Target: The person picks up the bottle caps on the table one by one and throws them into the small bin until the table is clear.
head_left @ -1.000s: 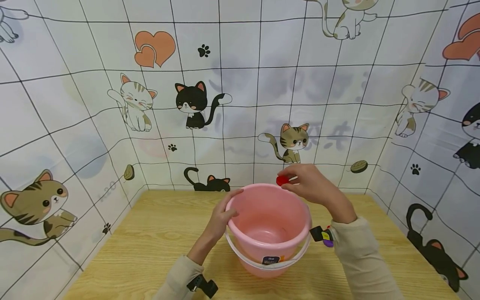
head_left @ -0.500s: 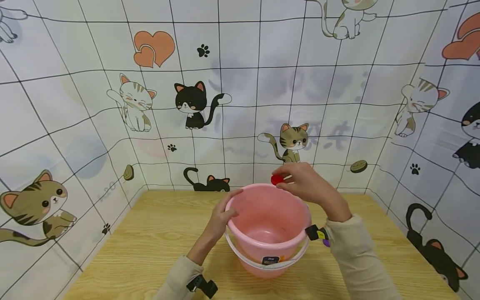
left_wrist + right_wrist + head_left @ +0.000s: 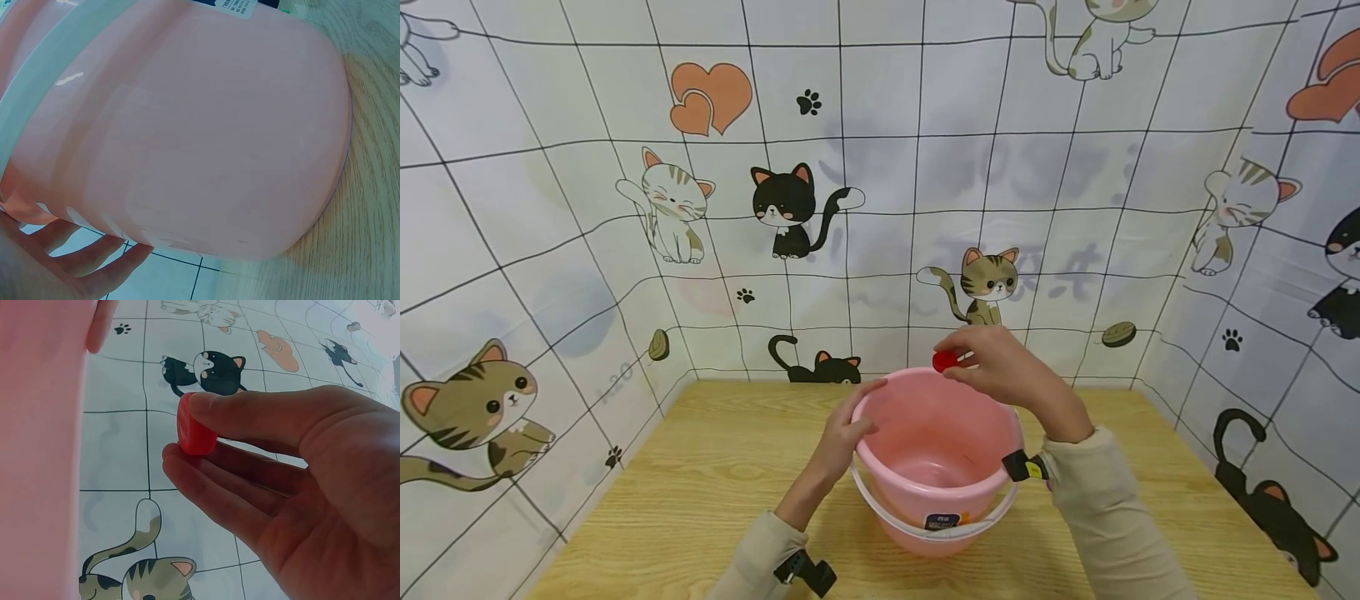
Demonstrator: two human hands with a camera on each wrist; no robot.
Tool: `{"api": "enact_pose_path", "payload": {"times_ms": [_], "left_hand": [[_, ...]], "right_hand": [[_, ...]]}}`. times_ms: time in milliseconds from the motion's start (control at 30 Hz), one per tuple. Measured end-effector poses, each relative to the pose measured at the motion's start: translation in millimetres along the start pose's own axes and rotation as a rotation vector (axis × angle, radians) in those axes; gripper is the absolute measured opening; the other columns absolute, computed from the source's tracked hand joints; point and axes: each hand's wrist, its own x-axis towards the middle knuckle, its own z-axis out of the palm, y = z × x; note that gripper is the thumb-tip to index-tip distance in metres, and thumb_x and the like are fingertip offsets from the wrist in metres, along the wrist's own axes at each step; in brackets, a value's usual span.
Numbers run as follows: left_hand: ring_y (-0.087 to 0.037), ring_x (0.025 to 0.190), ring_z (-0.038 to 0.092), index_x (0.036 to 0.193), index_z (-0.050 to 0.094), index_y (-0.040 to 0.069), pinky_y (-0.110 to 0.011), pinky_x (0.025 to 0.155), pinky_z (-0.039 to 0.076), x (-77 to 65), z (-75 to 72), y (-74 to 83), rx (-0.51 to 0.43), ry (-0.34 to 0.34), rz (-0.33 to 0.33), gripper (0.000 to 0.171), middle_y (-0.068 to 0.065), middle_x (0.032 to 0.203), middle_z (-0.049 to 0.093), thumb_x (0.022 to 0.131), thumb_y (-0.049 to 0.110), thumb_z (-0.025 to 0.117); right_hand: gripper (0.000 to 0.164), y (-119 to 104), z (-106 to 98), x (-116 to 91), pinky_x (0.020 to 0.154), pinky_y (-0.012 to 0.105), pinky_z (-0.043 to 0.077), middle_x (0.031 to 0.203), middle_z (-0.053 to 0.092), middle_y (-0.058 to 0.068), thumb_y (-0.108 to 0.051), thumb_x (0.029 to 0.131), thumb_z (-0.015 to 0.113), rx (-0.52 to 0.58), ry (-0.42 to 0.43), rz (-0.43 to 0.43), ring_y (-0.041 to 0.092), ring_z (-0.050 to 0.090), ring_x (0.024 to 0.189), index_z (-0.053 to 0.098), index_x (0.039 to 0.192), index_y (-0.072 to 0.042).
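Note:
A pink bucket point(image 3: 940, 417) stands upright on the wooden table, its white handle point(image 3: 992, 518) lowered against the front. My left hand point(image 3: 835, 437) grips the bucket's left rim, thumb inside; in the left wrist view its fingers point(image 3: 122, 269) reach along the outer wall. My right hand point(image 3: 1003, 371) is raised over the far rim. Between thumb and fingers it pinches a small red round piece point(image 3: 195, 428), like a thick disc or cap, just above the rim in the head view. No objects show in the visible part of the bucket's inside.
The wooden table point(image 3: 715, 475) runs back to a cloth wall point(image 3: 880, 208) printed with cats and grid lines, which also encloses both sides. Black wrist cameras point(image 3: 1026, 467) sit on both sleeves, the right one overlapping the bucket's right rim.
My right hand has moved a little left along the far rim with the red piece. Its sleeve now nearly covers a purple thing right of the bucket. The left hand and bucket have stayed put.

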Motion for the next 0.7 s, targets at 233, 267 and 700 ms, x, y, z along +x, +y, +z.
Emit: {"api": "enact_pose_path", "payload": {"times_ms": [233, 267, 700], "left_hand": [[-0.035, 0.126, 0.059, 0.149, 0.054, 0.017, -0.028, 0.09, 0.055, 0.0, -1.2, 0.0, 0.024, -0.008, 0.004, 0.066, -0.013, 0.153, 0.052, 0.084, 0.006, 0.051], [-0.035, 0.126, 0.059, 0.149, 0.054, 0.017, -0.029, 0.09, 0.055, 0.1, -1.3, 0.1, 0.024, -0.007, 0.005, 0.066, -0.013, 0.152, 0.052, 0.084, 0.006, 0.051], [-0.035, 0.124, 0.06, 0.149, 0.055, 0.019, -0.047, 0.095, 0.058, 0.8, -0.9, -2.6, 0.008, -0.005, -0.005, 0.067, -0.013, 0.151, 0.054, 0.083, 0.009, 0.052]], "right_hand": [[0.027, -0.1, 1.3, 1.1, 0.083, 0.04, 0.062, 0.11, 0.076, 0.012, -0.006, 0.09, 0.075, -0.016, -0.003, -0.003, 0.027, 0.074, 0.099, 0.074, 0.116, -0.001], [0.027, -0.3, 1.6, 1.4, 0.083, 0.04, 0.062, 0.11, 0.076, 0.012, -0.007, 0.09, 0.075, -0.017, -0.004, -0.004, 0.027, 0.074, 0.099, 0.074, 0.116, -0.001], [0.029, 0.1, 2.8, 0.5, 0.082, 0.041, 0.063, 0.112, 0.076, 0.013, -0.006, 0.09, 0.075, -0.03, -0.006, -0.02, 0.028, 0.074, 0.099, 0.073, 0.118, 0.0]]}}
